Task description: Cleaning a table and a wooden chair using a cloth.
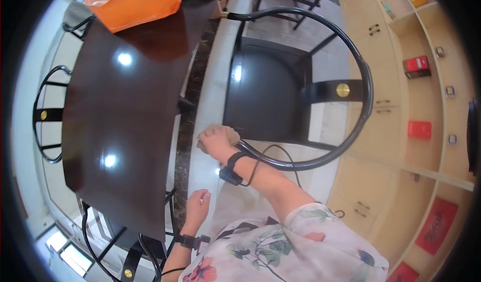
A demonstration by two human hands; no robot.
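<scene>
My right hand (216, 142) is closed over a tan cloth (231, 134), pressed against the front end of a black chair's curved armrest (280, 162). That armrest loops round behind the chair's dark, glossy seat (270, 89). A round gold disc (342, 90) marks the backrest. Lower down, my left hand (198, 206) hangs between the table and my body, with its fingers loosely curled and nothing seen in them. It touches neither the table nor the chair. Both wrists carry black straps with small devices and cables.
A dark, shiny table (125, 116) stretches along the left, with an orange bag (133, 6) at its far end. More black chairs (128, 262) stand round it. On the right, a light wooden cabinet (363, 176) holds red boxes and other small items on its shelves.
</scene>
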